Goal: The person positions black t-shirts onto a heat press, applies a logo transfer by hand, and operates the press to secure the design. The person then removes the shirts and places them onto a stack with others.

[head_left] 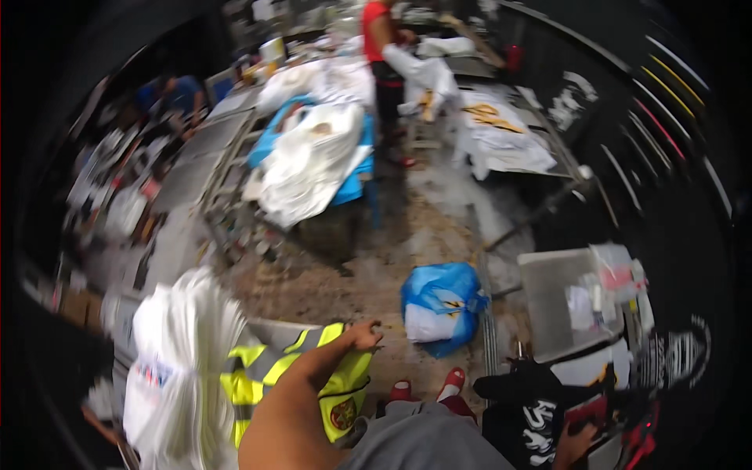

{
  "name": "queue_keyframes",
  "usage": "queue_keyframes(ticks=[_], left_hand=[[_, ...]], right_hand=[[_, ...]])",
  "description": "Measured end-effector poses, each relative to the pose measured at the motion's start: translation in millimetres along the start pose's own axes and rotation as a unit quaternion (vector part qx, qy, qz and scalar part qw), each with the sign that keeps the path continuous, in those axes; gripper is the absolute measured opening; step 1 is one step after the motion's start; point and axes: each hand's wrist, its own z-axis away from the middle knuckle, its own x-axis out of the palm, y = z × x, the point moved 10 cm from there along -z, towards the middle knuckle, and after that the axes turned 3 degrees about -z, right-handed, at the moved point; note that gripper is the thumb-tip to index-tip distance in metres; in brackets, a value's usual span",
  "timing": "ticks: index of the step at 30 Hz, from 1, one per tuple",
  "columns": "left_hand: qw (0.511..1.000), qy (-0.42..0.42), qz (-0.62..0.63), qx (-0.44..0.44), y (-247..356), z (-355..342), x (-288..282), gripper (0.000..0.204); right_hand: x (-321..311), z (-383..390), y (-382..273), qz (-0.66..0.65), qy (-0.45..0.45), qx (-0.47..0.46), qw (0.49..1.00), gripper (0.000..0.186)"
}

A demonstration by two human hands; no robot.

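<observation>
The yellow high-visibility vest (266,364) with grey bands lies under the person's left forearm, just right of a tall stack of white cloth (184,376). The left hand (365,335) is above the vest's far edge, its fingers loosely spread with nothing between them; whether it touches the fabric I cannot tell. Low on the right, the right hand (576,445) is at a dark red object (586,410) beside a black garment (509,427) with white print; shadow and blur hide the fingers, so I cannot tell whether they close on it. Between the hands, the person's feet in red footwear (451,384) stand on a stained brown floor (337,286). A blue plastic bag (440,278) with white contents sits there, well ahead of the feet, and a grey tray (544,294) with small pale items is to its right. Farther off, white garments (313,157) are heaped over blue sheeting on a table. A co-worker in a red top (376,35) stands at a white piece of cloth (427,74), and another person in blue (184,95) is at the left.
</observation>
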Motion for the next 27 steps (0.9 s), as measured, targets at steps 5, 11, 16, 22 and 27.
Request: queue_keyframes(ticks=[5,11,16,22,27], left_hand=[[1.0,0.018,-0.021,0.007,7,6,-4,0.07],[0.999,-0.034,-0.02,0.031,0,-13,10,0.07],[1.0,0.007,0.003,0.028,-3,-3,5,0.07],[1.0,-0.006,0.022,0.005,0,8,-1,0.071],[0.999,0.026,0.032,0.023,1,9,-3,0.066]], right_hand=[[30,7,35,-0.034,-0.062,0.1,0.992,0.05],[40,2,41,-0.055,-0.059,0.058,0.995,0.061],[29,4,14,0.078,0.018,-0.131,0.988,0.065],[-27,14,-19,0.139,0.132,-0.108,0.975,0.06],[-42,19,-28,0.151,0.162,-0.137,0.966,0.057]])
